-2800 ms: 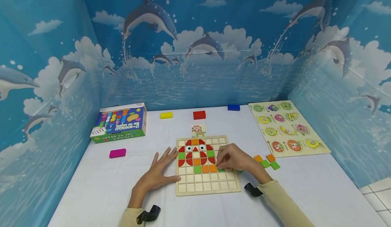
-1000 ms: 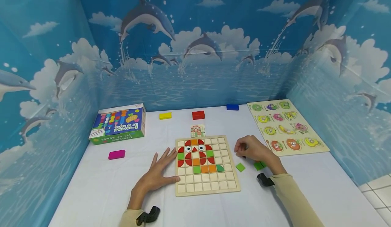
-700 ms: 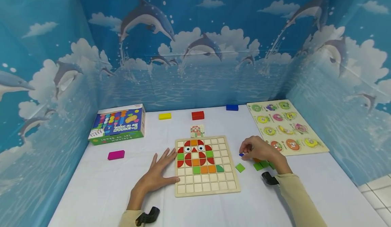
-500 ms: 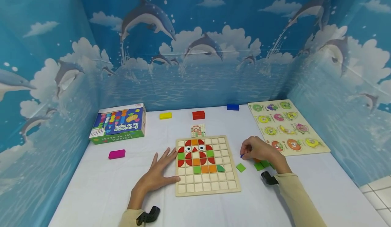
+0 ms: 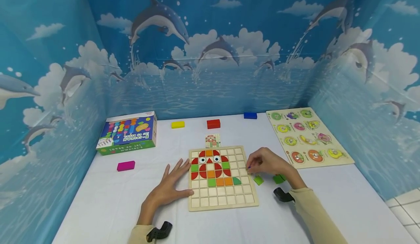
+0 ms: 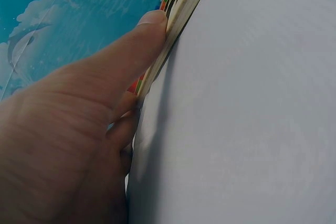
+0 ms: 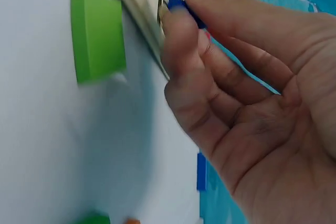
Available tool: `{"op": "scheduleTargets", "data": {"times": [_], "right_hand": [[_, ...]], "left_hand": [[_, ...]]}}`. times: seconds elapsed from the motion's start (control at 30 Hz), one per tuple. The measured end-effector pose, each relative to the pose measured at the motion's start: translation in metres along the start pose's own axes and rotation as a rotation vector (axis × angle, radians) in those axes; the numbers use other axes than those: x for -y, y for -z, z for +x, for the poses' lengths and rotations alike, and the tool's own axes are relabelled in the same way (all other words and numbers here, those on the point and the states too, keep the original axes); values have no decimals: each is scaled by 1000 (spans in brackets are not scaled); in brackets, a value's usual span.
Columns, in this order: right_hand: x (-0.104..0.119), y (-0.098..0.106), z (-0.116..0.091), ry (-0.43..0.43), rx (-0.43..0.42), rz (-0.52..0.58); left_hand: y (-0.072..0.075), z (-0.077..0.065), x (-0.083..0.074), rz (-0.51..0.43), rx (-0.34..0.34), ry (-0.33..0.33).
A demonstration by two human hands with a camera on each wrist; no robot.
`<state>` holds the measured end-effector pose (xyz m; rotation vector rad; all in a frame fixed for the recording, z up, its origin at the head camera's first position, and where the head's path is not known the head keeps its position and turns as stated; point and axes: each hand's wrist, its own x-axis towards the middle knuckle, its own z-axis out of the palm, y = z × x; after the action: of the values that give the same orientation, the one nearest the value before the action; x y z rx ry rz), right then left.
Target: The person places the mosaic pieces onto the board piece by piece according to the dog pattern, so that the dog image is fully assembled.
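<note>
A wooden grid board (image 5: 223,200) lies on the white cloth, with red, orange and green tiles forming an owl-like face in its upper left. My left hand (image 5: 171,182) rests at the board's left edge, fingers spread, the thumb touching the rim in the left wrist view. Between thumb and index finger my right hand (image 5: 267,162) pinches a small blue tile (image 7: 185,10), at the board's right edge. One green tile (image 5: 259,180) lies just right of the board. More green tiles (image 5: 279,179) are partly hidden under the right hand.
A small pattern card (image 5: 213,140) sits behind the board. Yellow, red and blue blocks (image 5: 250,115) line the back, and a magenta block (image 5: 126,166) lies at left. A bead-set box (image 5: 128,132) stands at back left, a fruit puzzle board (image 5: 308,138) at right.
My right hand has let go of a dark green quarter-round tile on the board, gone right, picked up the blue tile and come back left to the board's edge. The left hand stays put.
</note>
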<state>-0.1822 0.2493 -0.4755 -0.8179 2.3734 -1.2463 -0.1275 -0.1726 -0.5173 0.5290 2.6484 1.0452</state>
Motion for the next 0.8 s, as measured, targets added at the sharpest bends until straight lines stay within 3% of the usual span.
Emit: {"op": "scheduleTargets", "data": {"times": [0.13, 0.37, 0.8], "right_hand": [[5, -9, 3, -16, 21, 110], [6, -18, 7, -3, 63, 165], [10, -24, 9, -33, 24, 16]], "left_hand": [[0, 0, 0, 2, 3, -8], [-1, 0, 0, -5, -6, -4], [0, -1, 1, -7, -8, -14]]}}
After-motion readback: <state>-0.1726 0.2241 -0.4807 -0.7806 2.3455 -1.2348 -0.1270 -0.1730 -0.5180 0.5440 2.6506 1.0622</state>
